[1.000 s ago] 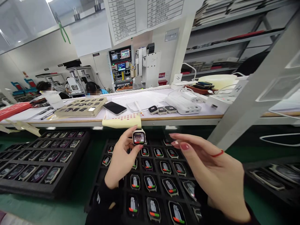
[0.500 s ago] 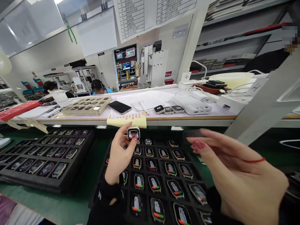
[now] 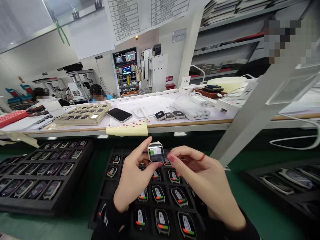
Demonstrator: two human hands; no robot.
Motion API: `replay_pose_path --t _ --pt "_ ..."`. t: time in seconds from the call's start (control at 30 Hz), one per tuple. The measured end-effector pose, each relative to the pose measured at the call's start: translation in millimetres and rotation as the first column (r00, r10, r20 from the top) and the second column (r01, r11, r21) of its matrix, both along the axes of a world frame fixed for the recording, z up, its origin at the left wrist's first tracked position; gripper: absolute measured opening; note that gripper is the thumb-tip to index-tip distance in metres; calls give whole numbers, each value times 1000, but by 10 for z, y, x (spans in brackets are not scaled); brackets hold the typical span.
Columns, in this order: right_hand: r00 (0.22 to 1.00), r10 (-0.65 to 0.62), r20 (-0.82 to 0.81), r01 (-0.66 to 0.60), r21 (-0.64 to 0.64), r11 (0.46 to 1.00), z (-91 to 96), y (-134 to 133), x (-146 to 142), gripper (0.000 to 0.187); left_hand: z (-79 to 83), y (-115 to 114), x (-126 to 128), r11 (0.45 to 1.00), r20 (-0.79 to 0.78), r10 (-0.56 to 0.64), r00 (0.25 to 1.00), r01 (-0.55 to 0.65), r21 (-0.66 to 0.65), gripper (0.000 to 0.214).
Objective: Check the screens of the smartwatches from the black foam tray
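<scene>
My left hand (image 3: pixel 133 178) pinches a small white smartwatch body (image 3: pixel 155 152) with a lit screen, held above a black foam tray (image 3: pixel 106 190) of several similar watch bodies with lit screens. My right hand (image 3: pixel 205 180) has come in from the right and its fingertips touch the watch's lower right edge. Both hands sit over the middle of that tray.
A second black tray (image 3: pixel 37 173) of watch bodies lies to the left, a third (image 3: pixel 282 186) at right. The raised white shelf (image 3: pixel 175 125) holds a phone (image 3: pixel 119 114), a beige tray (image 3: pixel 82 115), three watch bodies (image 3: pixel 170 115) and a yellow sheet (image 3: pixel 127 128). A slanted metal post (image 3: pixel 250 116) stands at right. People work in the background.
My right hand moved left from hovering apart and now touches the watch. The left hand lowered and turned the watch; its screen changed from a picture to a green-and-white display.
</scene>
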State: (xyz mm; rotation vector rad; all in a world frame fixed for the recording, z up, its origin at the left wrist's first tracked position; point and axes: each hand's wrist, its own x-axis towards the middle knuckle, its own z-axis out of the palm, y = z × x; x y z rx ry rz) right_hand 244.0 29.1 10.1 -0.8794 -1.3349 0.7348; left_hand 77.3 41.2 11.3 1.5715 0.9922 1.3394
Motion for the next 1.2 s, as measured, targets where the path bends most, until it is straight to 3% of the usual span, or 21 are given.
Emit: replay_pose_path --t 0.2,1.2 --pt "999 25 -40 -30 -137 990 47 -63 -43 14 -9 -55 39 998 -65 -5 998 9 69 62" --pt "1000 -26 -5 24 -195 980 34 -70 -17 16 -9 -55 68 995 -92 21 996 -12 103 60"
